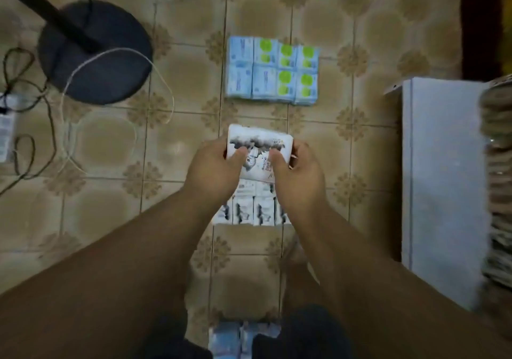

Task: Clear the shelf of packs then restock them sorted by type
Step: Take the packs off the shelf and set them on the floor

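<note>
Both my hands hold one white pack with a black drawing (259, 143) above the tiled floor. My left hand (214, 168) grips its left end with the thumb on top, and my right hand (296, 177) grips its right end the same way. Under my hands lies a block of several white packs with black print (253, 209), partly hidden by my wrists. Farther ahead sits a block of several light blue packs (273, 71), some with green dots. More blue packs (239, 338) lie on the floor between my legs at the bottom edge.
A dark round stand base (110, 62) with a slanted pole is at the upper left, with loose cables (69, 125) trailing over the floor. A grey board (443, 181) stands on the right beside a stack of brownish material (498, 164).
</note>
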### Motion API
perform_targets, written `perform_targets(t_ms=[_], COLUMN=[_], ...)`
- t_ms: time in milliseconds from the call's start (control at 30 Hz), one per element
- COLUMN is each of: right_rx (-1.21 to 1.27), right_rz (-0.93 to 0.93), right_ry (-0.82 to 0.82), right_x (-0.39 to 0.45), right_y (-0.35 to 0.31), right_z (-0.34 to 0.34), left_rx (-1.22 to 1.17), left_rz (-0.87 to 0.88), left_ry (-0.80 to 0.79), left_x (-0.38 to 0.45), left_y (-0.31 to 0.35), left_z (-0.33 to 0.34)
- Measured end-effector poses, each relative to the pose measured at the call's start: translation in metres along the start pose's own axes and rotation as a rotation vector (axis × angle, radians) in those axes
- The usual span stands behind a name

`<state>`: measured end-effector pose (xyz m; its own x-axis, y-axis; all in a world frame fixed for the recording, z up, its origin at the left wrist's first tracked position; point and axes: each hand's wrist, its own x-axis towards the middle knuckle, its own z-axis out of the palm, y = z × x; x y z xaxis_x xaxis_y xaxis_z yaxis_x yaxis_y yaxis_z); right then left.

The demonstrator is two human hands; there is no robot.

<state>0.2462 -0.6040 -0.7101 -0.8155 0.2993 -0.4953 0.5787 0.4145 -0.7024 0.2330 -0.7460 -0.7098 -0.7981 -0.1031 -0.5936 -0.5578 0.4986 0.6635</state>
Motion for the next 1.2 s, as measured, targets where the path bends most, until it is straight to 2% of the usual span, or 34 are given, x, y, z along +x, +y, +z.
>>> perform_targets(t_ms=[233, 400, 533, 667, 733, 833, 967, 1200], right_rx=[-0.144, -0.179, -0.238, -0.251, -0.269, -0.243, -0.160, -0.059], right_rz=[0.119, 0.212, 0.180, 0.212, 0.210, 0.176, 0.028, -0.181], right_ry=[-0.107, -0.163, -0.191, -0.242, -0.308, -0.315, -0.221, -0.178], right_x=[0.059, 0.096, 0.120, 0.132, 0.125, 0.101, 0.062, 0.034], right_y=[0.168, 0.255, 0.301, 0.317, 0.303, 0.254, 0.155, -0.019], right_z=[0.114, 0.188, 0.221, 0.231, 0.221, 0.184, 0.111, -0.029], left_rx=[0.028, 0.070, 0.108, 0.166, 0.208, 0.239, 0.139, 0.056], left_rz=[-0.218, -0.296, -0.276, -0.263, -0.259, -0.223, -0.129, 0.089], left_ry=[-0.024, -0.045, -0.080, -0.182, -0.183, -0.073, 0.011, 0.125], left_x=[0.074, 0.122, 0.151, 0.161, 0.154, 0.126, 0.064, -0.006], left_y=[-0.175, -0.275, -0.321, -0.331, -0.319, -0.272, -0.164, 0.046], left_z=[0.100, 0.143, 0.166, 0.176, 0.169, 0.145, 0.101, 0.026])
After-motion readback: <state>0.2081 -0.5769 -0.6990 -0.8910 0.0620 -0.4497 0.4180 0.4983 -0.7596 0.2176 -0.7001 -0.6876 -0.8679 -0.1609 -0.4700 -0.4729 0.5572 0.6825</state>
